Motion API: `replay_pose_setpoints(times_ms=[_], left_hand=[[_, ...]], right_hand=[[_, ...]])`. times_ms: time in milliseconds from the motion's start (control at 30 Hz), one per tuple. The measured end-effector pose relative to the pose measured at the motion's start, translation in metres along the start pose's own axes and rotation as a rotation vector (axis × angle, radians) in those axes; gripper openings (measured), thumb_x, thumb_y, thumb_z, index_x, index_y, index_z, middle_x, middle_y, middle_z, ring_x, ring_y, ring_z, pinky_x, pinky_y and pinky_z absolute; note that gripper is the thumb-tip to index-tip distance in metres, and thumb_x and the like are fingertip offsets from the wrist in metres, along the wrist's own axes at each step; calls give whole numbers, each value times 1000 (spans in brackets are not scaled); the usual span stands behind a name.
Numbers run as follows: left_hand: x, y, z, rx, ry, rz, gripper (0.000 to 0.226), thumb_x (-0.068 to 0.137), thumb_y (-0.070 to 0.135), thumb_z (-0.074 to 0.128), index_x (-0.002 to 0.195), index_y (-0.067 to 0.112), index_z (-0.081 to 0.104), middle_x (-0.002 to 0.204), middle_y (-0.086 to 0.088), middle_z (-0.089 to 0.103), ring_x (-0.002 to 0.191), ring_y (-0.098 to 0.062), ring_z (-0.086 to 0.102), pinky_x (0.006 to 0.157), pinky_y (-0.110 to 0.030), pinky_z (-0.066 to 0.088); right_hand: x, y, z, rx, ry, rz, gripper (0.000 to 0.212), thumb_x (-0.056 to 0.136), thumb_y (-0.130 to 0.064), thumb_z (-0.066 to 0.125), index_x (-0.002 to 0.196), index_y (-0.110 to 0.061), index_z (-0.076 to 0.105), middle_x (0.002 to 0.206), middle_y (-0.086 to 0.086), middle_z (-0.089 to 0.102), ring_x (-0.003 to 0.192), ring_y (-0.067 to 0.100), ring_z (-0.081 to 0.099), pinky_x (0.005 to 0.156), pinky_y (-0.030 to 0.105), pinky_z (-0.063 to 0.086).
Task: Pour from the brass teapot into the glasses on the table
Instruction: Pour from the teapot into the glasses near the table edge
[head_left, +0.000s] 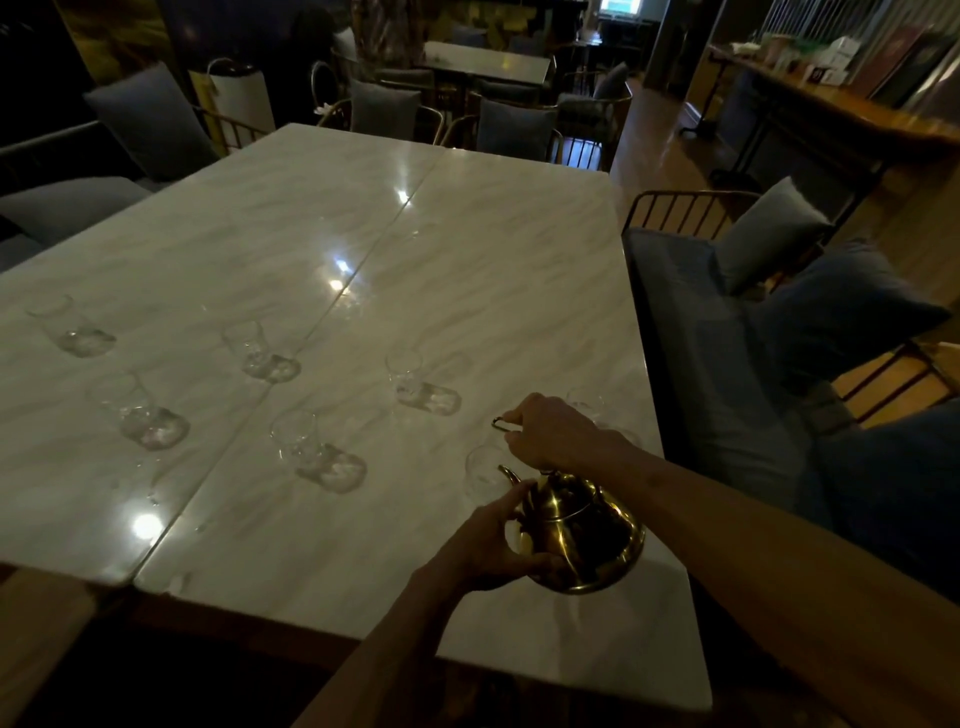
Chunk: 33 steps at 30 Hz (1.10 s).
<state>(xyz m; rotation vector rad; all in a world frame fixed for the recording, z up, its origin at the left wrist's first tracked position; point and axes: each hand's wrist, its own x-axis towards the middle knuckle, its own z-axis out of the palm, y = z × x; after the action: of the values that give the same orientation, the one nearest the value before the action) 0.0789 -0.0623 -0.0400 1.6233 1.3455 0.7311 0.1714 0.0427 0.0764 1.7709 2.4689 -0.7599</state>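
Teapot (576, 535) cradled by left hand (488, 551), handle pinched by right hand (556, 436); spout aimed far-left at nearest glass (483, 470), just beyond.

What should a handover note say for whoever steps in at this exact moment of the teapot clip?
Right hand: shut on the handle of the brass teapot, held over the near right part of the marble table.
Left hand: steadies the teapot's body near the spout.
Spout points at the nearest glass; another glass is partly hidden behind the right hand.
Five glasses stand further left, e.g..
Done: cannot tell which glasses are filled; lighting is dim.
Left: pour into the near glass, then check the others.
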Motion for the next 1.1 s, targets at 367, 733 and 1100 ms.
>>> replay_pose_setpoints(times_ms=[367,733,1100], left_hand=[[-1,1,0,-27,-12,-33,95,74,45,82,152,36,28,148,8,44,125,-8,49,101,-33,44],[1,2,4,-33,-9,-36,97,70,52,82,151,38,29,147,14,45,125,-5,52,104,-39,47],[-2,8,3,-60,-12,-34,95,73,42,83,151,37,29,149,11,43,124,-8,52,102,-37,46]], right_hand=[[-1,0,0,-30,-8,14,49,87,-31,60,134,-20,56,114,8,67,80,19,66,67,30,55],[-4,-5,-6,-67,-24,-3,47,87,-25,60,133,-13,57,117,9,66,83,20,67,61,27,54],[-6,-6,-8,-62,-41,-7,47,86,-22,58,132,-13,58,115,11,68,83,21,68,69,31,57]])
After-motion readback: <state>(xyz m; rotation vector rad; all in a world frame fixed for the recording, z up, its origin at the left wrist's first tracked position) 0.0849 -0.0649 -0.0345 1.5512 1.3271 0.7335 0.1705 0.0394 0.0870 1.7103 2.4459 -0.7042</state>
